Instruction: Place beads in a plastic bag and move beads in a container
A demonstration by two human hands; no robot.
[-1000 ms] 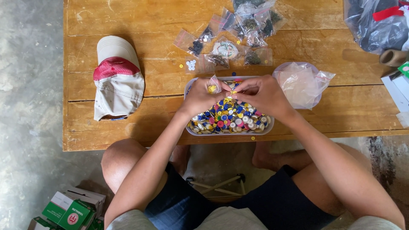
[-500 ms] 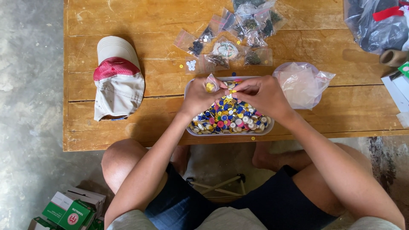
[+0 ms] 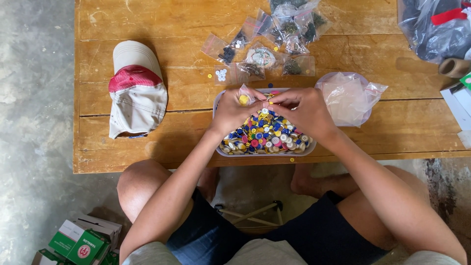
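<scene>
Hovering over a white tray (image 3: 221, 149) heaped with mixed coloured buttons (image 3: 265, 137), both hands are kept together at its far edge. A small clear bag (image 3: 244, 95) with yellow buttons inside is pinched in the left hand (image 3: 234, 112), its mouth turned toward the right hand (image 3: 300, 110), whose fingertips are closed at the opening; what they grip cannot be told. Filled bags (image 3: 274, 46) lie farther off, a cap (image 3: 137, 95) to the left on the wooden surface (image 3: 122, 19).

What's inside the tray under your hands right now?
The tray holds a heap of mixed coloured buttons. The left hand and right hand cover its far half, so that part is hidden.
</scene>
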